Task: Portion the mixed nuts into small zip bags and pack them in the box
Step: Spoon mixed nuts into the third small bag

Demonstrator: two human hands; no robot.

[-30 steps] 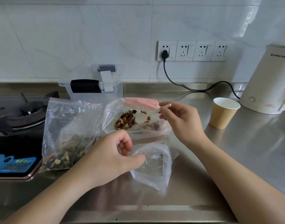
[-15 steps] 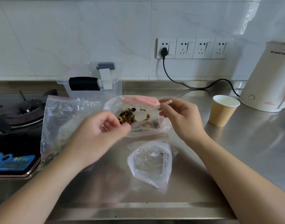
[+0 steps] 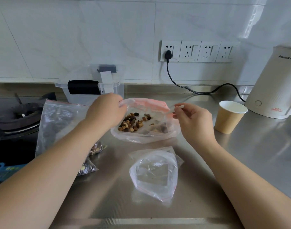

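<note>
While the left hand [image 3: 106,111] pinches the left rim of the large open bag [image 3: 146,128] at the centre of the frame, the right hand [image 3: 195,122] pinches a thin white spoon handle [image 3: 178,107] at the bag's right rim; the spoon's bowl cannot be made out through the plastic. Mixed nuts [image 3: 129,122] lie loose inside this bag on the steel counter [image 3: 240,162]. Lower centre, an empty small zip bag [image 3: 155,174] lies with its mouth open. Left of centre, another big bag [image 3: 58,128] holds nuts at its bottom. Behind, upper centre-left, stands the clear plastic box [image 3: 92,90]. At right sit a paper cup [image 3: 229,116] and a white kettle [image 3: 275,86].
</note>
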